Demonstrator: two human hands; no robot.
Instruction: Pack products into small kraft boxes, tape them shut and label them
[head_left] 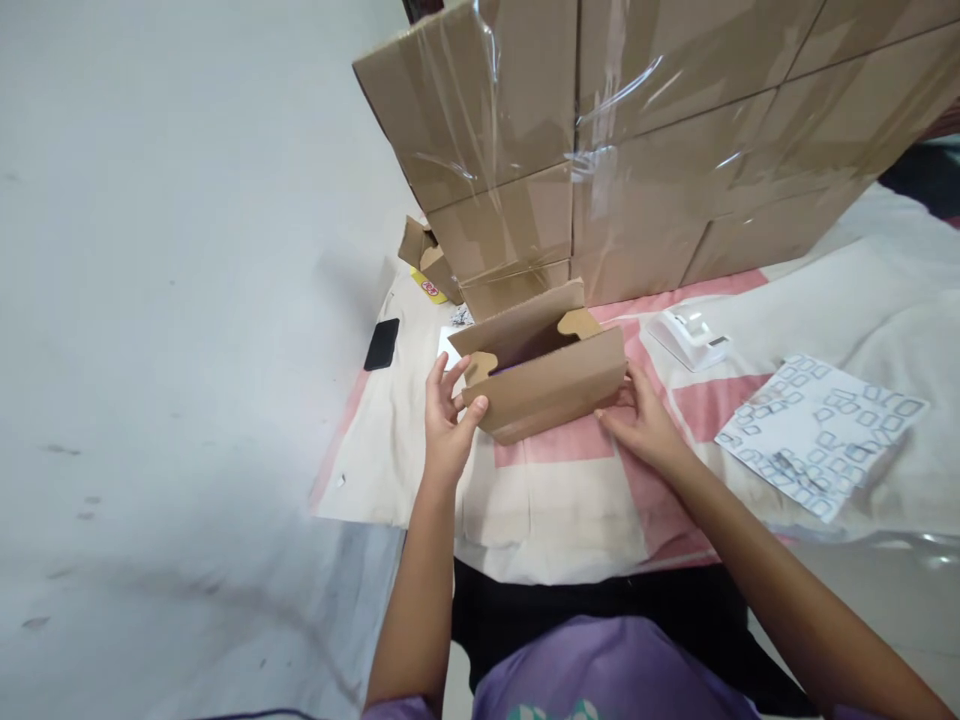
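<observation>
An open cardboard box [555,385] stands in front of me, its long flaps raised and its small end flaps upright. A sliver of purple shows inside; what it is I cannot make out. My left hand [450,405] grips the box's left end, thumb on the near corner and fingers at the side. At the right end, my right hand [641,418] holds the lower corner, with the thumb on the near face and some fingertips hidden behind the box.
Tall cardboard cartons [645,150] wrapped in clear film rise behind. A smaller open box [435,270] with a yellow label and a black phone-like slab [382,344] lie left. Rightward are a white tape dispenser [688,340] and a patterned sheet [821,430] on the bedspread [555,520].
</observation>
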